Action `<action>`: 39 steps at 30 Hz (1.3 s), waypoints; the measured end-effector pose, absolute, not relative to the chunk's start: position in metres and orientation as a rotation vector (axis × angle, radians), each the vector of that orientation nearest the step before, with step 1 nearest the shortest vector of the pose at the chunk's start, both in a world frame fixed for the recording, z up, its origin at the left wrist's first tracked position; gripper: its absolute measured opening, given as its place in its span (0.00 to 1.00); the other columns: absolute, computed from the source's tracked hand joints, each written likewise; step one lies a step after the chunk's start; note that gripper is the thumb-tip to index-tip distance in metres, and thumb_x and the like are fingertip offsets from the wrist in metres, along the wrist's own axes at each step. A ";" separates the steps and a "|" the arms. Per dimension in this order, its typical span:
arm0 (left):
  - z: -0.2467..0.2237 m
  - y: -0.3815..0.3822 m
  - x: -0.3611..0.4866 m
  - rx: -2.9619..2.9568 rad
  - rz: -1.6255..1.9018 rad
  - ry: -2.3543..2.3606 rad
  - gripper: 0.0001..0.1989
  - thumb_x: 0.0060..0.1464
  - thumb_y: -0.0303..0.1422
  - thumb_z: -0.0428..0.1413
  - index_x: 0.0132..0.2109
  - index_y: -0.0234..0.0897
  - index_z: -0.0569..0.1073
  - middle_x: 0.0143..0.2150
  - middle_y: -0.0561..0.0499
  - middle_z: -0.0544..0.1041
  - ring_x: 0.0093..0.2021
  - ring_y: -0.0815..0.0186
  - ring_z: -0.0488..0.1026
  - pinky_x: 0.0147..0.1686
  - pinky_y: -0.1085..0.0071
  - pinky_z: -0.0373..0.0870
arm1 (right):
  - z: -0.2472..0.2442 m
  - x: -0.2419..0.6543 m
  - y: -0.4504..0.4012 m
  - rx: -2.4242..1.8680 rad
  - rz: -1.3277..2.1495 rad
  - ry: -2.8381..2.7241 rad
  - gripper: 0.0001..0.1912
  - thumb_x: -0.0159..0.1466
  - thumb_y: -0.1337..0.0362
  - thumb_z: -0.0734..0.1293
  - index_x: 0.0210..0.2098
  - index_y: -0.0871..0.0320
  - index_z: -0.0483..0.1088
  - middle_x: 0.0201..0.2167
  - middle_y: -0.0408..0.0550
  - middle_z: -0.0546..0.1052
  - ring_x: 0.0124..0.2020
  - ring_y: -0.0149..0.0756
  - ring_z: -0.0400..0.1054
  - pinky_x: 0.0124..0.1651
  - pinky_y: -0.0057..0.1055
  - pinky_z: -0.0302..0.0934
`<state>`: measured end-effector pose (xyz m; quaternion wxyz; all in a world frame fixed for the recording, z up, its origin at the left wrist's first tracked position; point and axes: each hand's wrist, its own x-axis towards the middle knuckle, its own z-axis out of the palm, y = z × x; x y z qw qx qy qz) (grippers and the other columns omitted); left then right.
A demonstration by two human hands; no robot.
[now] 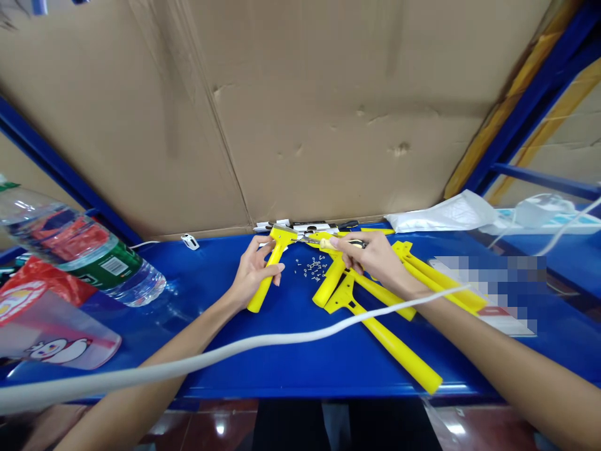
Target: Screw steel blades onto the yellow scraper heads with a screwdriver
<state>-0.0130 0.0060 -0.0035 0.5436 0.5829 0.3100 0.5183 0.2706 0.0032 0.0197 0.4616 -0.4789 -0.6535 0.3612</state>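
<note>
My left hand (251, 269) is closed around a yellow scraper (263, 289), its head tilted up and away from me. In my right hand (378, 257) is a screwdriver (328, 243) with a pale and dark handle. Its shaft points left, with the tip at the scraper's head; whether it sits in a screw is too small to tell. Small screws (313, 270) lie scattered between my hands. Several more yellow scrapers (399, 351) lie under and beside my right hand, some overlapping, one reaching the table's front edge.
On the blue table (225, 369), a large bottle (115, 266) and a plastic cup (61, 329) stand at left. A white cable (282, 339) crosses the view before my forearms. Cardboard (328, 125) backs the table. A white packet (441, 213) lies at back right.
</note>
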 end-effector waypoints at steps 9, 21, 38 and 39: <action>0.020 0.002 -0.010 1.377 1.401 0.689 0.32 0.53 0.33 0.74 0.55 0.44 0.62 0.48 0.49 0.81 0.29 0.65 0.83 0.26 0.73 0.74 | 0.024 0.278 0.008 -1.017 0.865 -1.800 0.24 0.67 0.40 0.72 0.37 0.56 0.84 0.25 0.46 0.78 0.25 0.34 0.67 0.30 0.34 0.59; 0.048 -0.010 0.036 1.338 1.460 0.631 0.28 0.53 0.33 0.74 0.53 0.42 0.68 0.55 0.44 0.84 0.44 0.59 0.86 0.33 0.72 0.79 | 0.022 0.269 0.010 -0.729 1.219 -1.226 0.29 0.59 0.40 0.80 0.29 0.54 0.66 0.28 0.41 0.73 0.31 0.33 0.71 0.37 0.31 0.70; 0.025 0.091 0.053 2.335 1.074 1.315 0.21 0.71 0.49 0.54 0.48 0.37 0.81 0.50 0.40 0.86 0.52 0.51 0.82 0.57 0.55 0.74 | 0.040 0.307 0.040 -0.551 0.863 -0.764 0.32 0.46 0.55 0.88 0.33 0.53 0.63 0.29 0.34 0.68 0.36 0.36 0.81 0.48 0.44 0.84; 0.024 0.099 0.048 2.383 1.044 1.397 0.18 0.69 0.47 0.57 0.47 0.37 0.82 0.49 0.39 0.86 0.53 0.49 0.80 0.59 0.53 0.71 | 0.041 0.309 0.041 -0.549 0.834 -0.750 0.31 0.47 0.55 0.87 0.33 0.53 0.63 0.29 0.34 0.68 0.36 0.36 0.81 0.48 0.44 0.84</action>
